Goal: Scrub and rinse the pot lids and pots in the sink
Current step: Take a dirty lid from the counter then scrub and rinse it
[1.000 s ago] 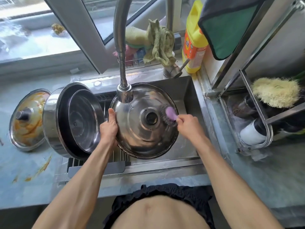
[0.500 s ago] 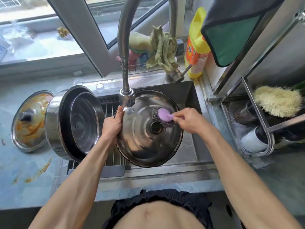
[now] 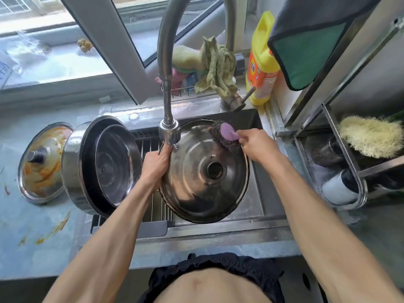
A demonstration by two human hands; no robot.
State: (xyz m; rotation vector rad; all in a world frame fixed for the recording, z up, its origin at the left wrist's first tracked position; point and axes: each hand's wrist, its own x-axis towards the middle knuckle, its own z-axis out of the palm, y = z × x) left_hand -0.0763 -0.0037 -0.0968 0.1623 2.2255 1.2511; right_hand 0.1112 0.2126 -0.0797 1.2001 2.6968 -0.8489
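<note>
A large steel pot lid [image 3: 196, 182] is held tilted over the sink [image 3: 258, 193], its underside facing me. My left hand [image 3: 156, 165] grips its left rim, just under the faucet head [image 3: 169, 133]. My right hand [image 3: 254, 145] holds the purple handle of a steel-wool scrubber [image 3: 226, 134], which presses on the lid's upper right rim. A steel pot [image 3: 87, 165] lies on its side at the sink's left, another lid nested inside it. A smaller lid [image 3: 41, 162] smeared with orange sauce lies on the counter at far left.
A yellow detergent bottle [image 3: 261, 68] and green rags [image 3: 215, 68] stand behind the sink by the faucet base. A metal rack [image 3: 341, 149] with a yellow brush [image 3: 371, 136] sits at right. Orange smears mark the left counter [image 3: 39, 226]. An open window frame [image 3: 109, 40] leans overhead.
My right hand has moved the scrubber from near the lid's centre hole up to its upper right rim. My left hand keeps its grip on the left rim.
</note>
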